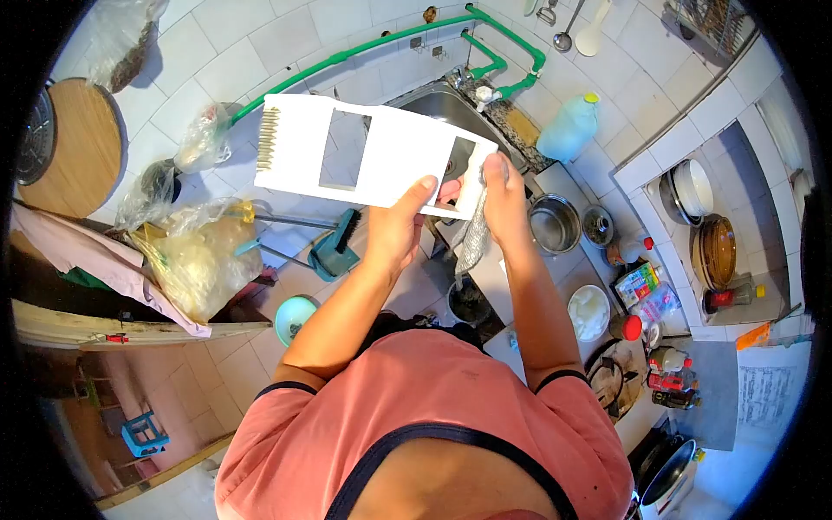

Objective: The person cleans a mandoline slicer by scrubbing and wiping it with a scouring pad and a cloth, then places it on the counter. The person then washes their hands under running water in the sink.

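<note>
A white plastic vegetable slicer (407, 143) is held up in front of me, with a large rectangular opening and a row of metal teeth at its far left end. My left hand (399, 221) grips its lower edge, thumb on top and fingertips showing through the handle opening. At the right end, my right hand (504, 201) is closed around the handle edge together with a grey cloth (472, 243), which hangs down below the slicer. Behind the slicer lies a metal sink (438, 102), partly covered by it.
Green pipes (364, 50) run along the tiled wall to a tap. On the right counter stand a steel pot (555, 224), a bowl of white stuff (589, 313) and several bottles (672, 381). A blue dustpan (332, 257) and a light green basin (296, 319) are at lower left.
</note>
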A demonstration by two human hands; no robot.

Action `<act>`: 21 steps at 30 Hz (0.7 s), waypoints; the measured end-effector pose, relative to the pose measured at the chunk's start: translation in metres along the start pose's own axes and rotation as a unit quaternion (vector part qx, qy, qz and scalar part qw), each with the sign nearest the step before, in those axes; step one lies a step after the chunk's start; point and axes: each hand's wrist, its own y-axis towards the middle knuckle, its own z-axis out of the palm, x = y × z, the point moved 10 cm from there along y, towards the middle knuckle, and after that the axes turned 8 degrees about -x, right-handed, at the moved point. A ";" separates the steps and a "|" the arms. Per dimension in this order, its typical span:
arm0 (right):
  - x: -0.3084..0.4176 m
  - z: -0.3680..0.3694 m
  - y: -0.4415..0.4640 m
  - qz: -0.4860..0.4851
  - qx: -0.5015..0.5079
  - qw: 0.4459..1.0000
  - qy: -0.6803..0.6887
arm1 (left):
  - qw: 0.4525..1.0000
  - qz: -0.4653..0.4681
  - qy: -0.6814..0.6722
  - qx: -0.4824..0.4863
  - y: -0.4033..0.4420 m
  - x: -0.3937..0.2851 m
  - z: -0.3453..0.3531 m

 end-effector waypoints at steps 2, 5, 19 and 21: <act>0.002 0.001 0.000 0.054 -0.012 0.997 0.056 | 1.000 0.016 -0.005 -0.008 -0.001 -0.002 0.000; -0.009 0.006 -0.002 0.090 -0.016 0.987 0.131 | 0.998 0.062 0.002 -0.021 -0.004 -0.015 0.003; 0.004 -0.019 -0.010 -0.007 -0.014 1.000 -0.008 | 0.980 0.163 0.095 -0.065 -0.005 -0.027 -0.005; 0.014 -0.005 -0.019 -0.052 0.063 0.993 -0.086 | 0.980 0.165 0.093 -0.068 -0.003 -0.025 -0.008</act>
